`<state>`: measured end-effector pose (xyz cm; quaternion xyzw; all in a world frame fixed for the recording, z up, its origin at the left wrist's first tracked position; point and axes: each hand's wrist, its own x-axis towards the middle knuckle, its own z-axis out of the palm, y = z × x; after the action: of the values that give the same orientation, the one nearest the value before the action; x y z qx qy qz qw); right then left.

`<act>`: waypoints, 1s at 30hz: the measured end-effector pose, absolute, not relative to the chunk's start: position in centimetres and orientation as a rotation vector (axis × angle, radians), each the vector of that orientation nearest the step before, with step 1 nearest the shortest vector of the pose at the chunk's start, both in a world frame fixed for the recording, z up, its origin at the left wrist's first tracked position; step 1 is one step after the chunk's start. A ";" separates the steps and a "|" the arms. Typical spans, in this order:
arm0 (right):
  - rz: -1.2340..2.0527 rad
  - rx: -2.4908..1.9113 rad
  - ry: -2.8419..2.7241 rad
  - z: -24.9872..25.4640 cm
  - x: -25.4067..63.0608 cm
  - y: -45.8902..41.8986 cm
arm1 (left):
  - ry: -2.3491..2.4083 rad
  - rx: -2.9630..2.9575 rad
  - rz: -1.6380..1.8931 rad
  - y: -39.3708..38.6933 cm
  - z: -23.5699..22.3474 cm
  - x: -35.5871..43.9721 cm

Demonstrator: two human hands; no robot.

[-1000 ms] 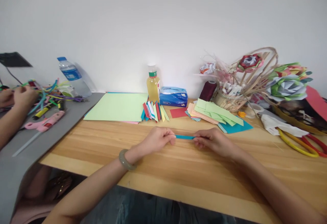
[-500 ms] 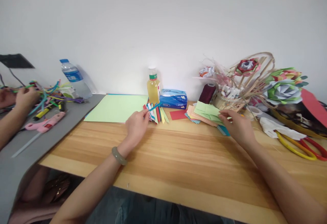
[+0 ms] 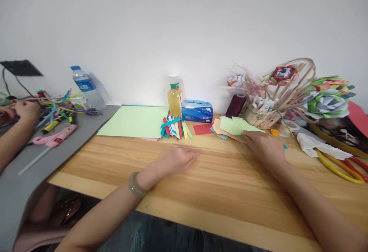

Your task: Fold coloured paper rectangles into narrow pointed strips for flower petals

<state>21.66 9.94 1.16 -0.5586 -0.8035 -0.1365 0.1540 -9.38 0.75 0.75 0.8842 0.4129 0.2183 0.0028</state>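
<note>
My left hand (image 3: 181,158), a bangle on its wrist, hovers just over the wooden table with fingers curled. Motion blurs its fingertips, and anything between them cannot be made out. Behind it lies a pile of coloured paper strips (image 3: 174,127), a blue paper strip (image 3: 173,121) across the top. My right hand (image 3: 263,144) has its fingers closed at the near right edge of a stack of coloured paper (image 3: 230,127), light green sheets uppermost. A small blue paper corner (image 3: 285,146) shows to the right of that hand; the rest is hidden.
Large green sheets (image 3: 135,121) lie left. Behind stand a juice bottle (image 3: 174,98), a tissue pack (image 3: 197,112) and a thread spool (image 3: 235,105). Right are paper flowers (image 3: 324,102) and scissors (image 3: 339,165). A co-worker's hand (image 3: 27,112) is near a glue gun (image 3: 54,137).
My left hand has let go of the blue strip, now atop the pile, and moved right and nearer. My right hand has shifted slightly; the blue paper has moved from the stack's near side rightward.
</note>
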 end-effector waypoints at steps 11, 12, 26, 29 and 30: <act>-0.267 -0.913 -2.432 2.6 17.8 4.9 | 1.191 2.810 1.123 0.4 2.1 -8.4; -0.218 -0.783 -2.510 2.5 16.8 4.1 | 1.190 2.803 1.100 0.4 2.2 -8.3; 0.466 -0.872 -2.488 1.1 15.7 4.4 | 1.311 2.431 0.761 0.2 1.1 -7.7; 0.588 -1.056 -2.399 1.1 16.1 4.8 | 1.416 2.176 0.781 0.4 1.3 -7.6; 0.599 -1.104 -2.375 1.0 16.1 4.8 | 1.456 2.106 0.773 0.5 1.3 -7.6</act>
<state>16.14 4.81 1.04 -0.4005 -0.8612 0.2171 0.2255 -7.59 0.51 1.26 0.7662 0.5295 0.2811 0.2315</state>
